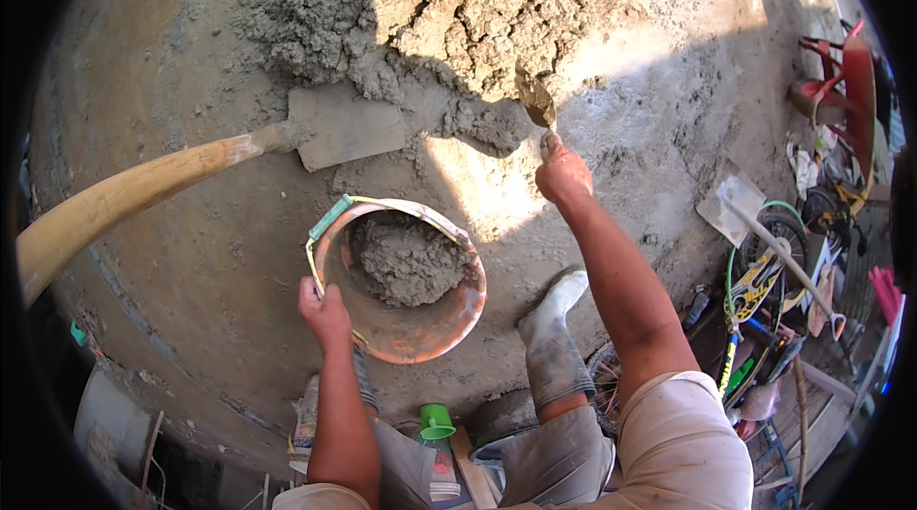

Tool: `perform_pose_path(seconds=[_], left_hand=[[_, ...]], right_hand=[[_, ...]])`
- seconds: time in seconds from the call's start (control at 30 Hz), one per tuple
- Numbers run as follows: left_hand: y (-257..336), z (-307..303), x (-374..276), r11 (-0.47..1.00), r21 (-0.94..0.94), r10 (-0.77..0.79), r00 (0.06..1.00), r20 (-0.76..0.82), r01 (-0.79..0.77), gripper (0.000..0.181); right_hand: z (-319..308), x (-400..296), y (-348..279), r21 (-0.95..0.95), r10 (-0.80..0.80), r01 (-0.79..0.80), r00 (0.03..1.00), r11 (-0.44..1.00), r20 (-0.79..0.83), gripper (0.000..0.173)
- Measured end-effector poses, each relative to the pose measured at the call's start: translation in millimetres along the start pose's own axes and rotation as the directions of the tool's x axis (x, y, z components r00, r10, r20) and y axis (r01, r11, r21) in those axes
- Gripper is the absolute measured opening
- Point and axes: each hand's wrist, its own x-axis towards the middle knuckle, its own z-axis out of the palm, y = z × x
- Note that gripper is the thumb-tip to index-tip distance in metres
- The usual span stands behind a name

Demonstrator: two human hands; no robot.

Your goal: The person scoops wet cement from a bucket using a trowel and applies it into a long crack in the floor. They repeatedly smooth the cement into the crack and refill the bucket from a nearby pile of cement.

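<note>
My left hand [322, 313] grips the wire handle of an orange bucket [408, 347] by the bucket's left rim. Wet mortar [410, 259] fills part of the bucket. A green plastic grip [331, 216] sits on the handle at the upper left. In my right hand [566, 170] is a trowel [539, 100], its mortar-smeared blade reaching the near edge of a large mortar heap [494, 16]. A smaller clump of mortar [487, 124] lies left of the blade.
A hoe [347, 127] with a long wooden handle lies left of the heap. To the right are a shovel [734, 202], a bicycle [774, 252] and a red wheelbarrow [856, 80]. A green plastic dipper [435, 422] stands near my legs. My rubber boot [555, 345] is on the floor.
</note>
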Motion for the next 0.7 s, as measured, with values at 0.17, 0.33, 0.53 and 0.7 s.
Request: perform_pose_path(seconds=[0.17,0.33,0.53,0.7], left_hand=[[-11.3,-0.2,3.7,0.993,-0.116,-0.034,0.999,-0.001,0.034,0.007],[-5.0,20.7,3.7,0.987,-0.146,-0.061,0.998,0.033,0.065,0.007],[7.8,18.4,1.7,0.990,-0.126,-0.056,0.997,0.049,0.061,0.006],[-6.4,-2.6,5.4,0.999,-0.024,-0.040,0.999,0.024,0.041,0.006]], right_hand=[[1.4,-4.3,14.3,0.450,-0.098,0.217,0.957,0.866,-0.273,0.049],[18.4,49.3,-2.4,0.785,0.025,-0.109,0.993,0.610,0.118,0.040],[132.6,-19.2,100.7,0.271,-0.022,0.116,0.944,0.956,-0.328,0.057],[117.5,-46.8,145.0,0.821,0.431,-0.368,0.887,0.438,0.167,0.057]])
